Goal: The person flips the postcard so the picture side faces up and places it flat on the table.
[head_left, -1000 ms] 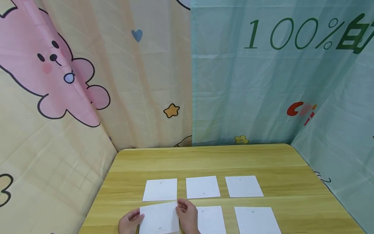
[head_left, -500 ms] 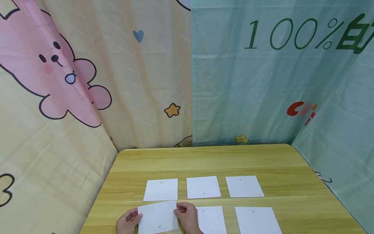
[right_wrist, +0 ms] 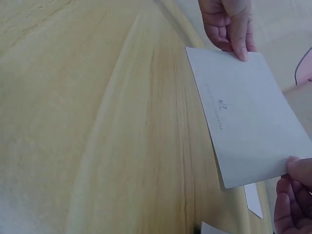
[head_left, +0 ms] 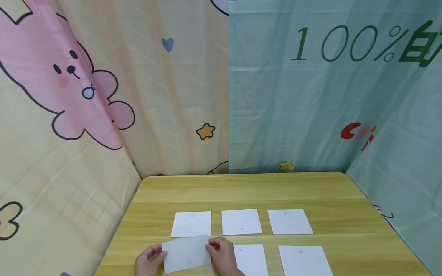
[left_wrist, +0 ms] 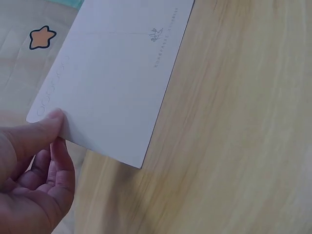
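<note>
Both hands hold one white postcard (head_left: pixel 186 253) above the near left part of the table. My left hand (head_left: pixel 149 261) pinches its left edge, thumb (left_wrist: pixel 48 124) on the upper face and curled fingers beneath. At the opposite edge, my right hand (head_left: pixel 223 254) pinches the card between thumb and fingers. The postcard's visible face carries a small printed emblem (left_wrist: pixel 156 34), a line of tiny characters and a row of faint circles near one edge. In the head view the card tilts, its right side higher, and it nearly meets the postcard (head_left: pixel 191 224) lying behind it.
A back row of white cards lies flat, with a middle card (head_left: pixel 241 222) and a right card (head_left: pixel 291 221). Nearer me are two more, one card (head_left: pixel 250 260) partly behind my right hand and another (head_left: pixel 305 260) further right. Printed curtains (head_left: pixel 286 96) enclose the wooden table (head_left: pixel 241 188).
The held postcard has risen slightly and tilted, so its lower edge now shows in the head view. Both hands keep their pinch; the left has shifted a little left. The head view has shifted slightly.
</note>
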{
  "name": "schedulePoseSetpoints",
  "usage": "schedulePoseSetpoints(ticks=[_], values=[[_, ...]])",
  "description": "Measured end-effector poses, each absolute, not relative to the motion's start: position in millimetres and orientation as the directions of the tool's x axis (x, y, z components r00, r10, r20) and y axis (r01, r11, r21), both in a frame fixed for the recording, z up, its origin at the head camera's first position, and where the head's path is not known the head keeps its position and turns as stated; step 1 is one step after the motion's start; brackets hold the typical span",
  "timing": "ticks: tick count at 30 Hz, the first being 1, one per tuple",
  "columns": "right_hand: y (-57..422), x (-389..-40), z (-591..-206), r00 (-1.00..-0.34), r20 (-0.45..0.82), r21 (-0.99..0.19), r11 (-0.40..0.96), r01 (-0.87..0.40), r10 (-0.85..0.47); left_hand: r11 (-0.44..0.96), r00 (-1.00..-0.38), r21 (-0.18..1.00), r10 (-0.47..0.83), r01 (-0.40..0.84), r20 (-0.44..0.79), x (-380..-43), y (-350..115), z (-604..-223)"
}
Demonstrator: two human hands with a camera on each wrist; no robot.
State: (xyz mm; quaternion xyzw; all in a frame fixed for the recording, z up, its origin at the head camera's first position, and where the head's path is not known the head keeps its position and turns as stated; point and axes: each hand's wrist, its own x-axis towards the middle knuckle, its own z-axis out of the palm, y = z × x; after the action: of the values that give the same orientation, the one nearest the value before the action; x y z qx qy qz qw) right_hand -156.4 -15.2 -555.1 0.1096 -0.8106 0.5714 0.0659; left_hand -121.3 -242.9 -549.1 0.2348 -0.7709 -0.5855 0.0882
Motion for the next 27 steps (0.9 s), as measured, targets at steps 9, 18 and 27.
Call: schedulePoseSetpoints(ticks=[9,18,27], values=[[-10.1,-158.3,-561.1,-0.884,0.435,-0.815,0.342,-0.468,-0.173,0.211,-0.875,0.952,-0.474,-0.222,-0.099,-117.1,-241.6,-544.2],[-5.1,-157.3,-562.7,-0.768,0.602,-0.692,0.339,-0.638,-0.217,0.246,-0.863,0.941,-0.498,-0.234,-0.084,-111.2,-239.7,-546.7],[-2.5,-155.6,-565.1,-0.765,0.594,-0.684,0.343,-0.643,-0.249,0.375,-0.837,0.912,-0.543,-0.168,0.070,-106.9,-234.6,-554.1]])
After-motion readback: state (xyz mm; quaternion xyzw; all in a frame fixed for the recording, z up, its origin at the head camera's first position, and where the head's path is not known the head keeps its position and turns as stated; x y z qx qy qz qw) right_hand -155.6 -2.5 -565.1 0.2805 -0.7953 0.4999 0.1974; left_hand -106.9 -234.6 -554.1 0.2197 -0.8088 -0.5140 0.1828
